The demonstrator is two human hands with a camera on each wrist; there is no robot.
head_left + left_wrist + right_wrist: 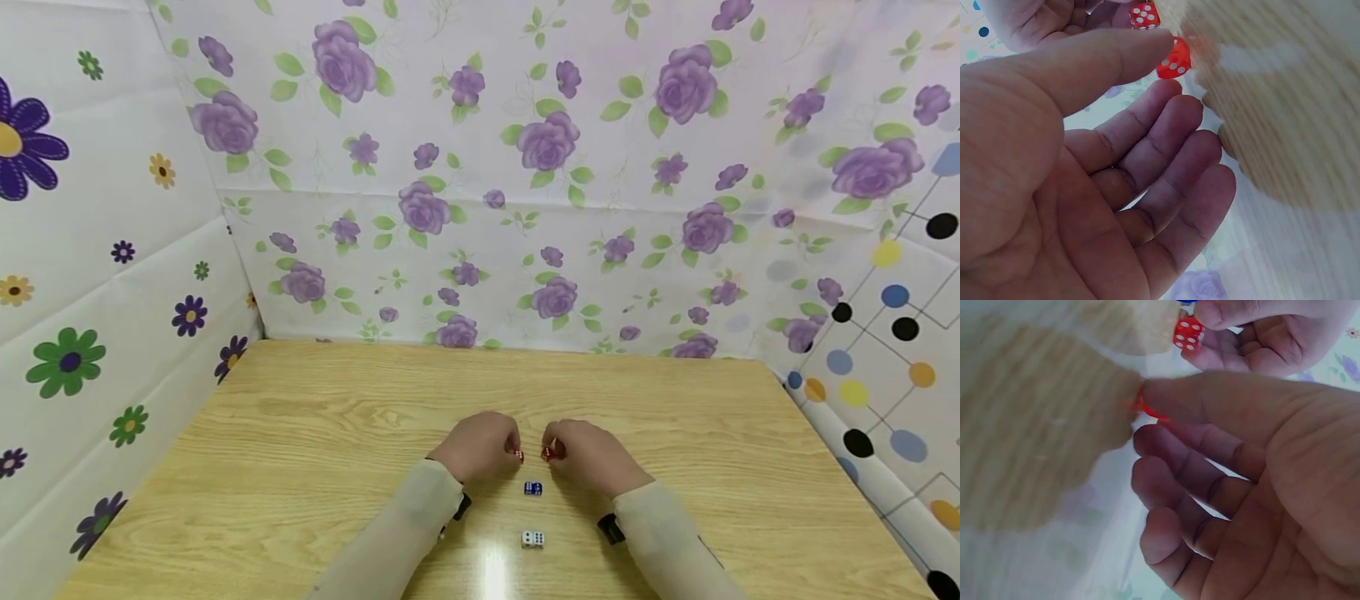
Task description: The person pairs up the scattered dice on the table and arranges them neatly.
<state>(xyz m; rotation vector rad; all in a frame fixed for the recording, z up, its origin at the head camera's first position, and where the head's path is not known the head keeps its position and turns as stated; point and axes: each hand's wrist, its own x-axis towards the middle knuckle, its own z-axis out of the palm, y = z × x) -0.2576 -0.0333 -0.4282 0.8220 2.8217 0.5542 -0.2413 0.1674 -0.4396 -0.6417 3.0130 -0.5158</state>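
Observation:
My left hand (478, 445) pinches a translucent red die (1174, 60) with white pips between thumb and forefinger. Opposite it, my right hand (594, 455) holds another red die (547, 453) at its thumb tip; in the right wrist view the thumb hides most of that die. A narrow gap separates the two hands, both low over the wooden table. Just nearer than the hands, a pair of blue dice (532, 488) sits side by side. Closer still, two white dice (533, 539) lie side by side, roughly in line with the blue pair.
The wooden table (330, 467) meets a wall cloth with purple roses (547, 142) at its far edge. A daisy-print cloth (67, 362) hangs on the left, a dotted cloth (892, 400) on the right. Light glares off the table near the white dice.

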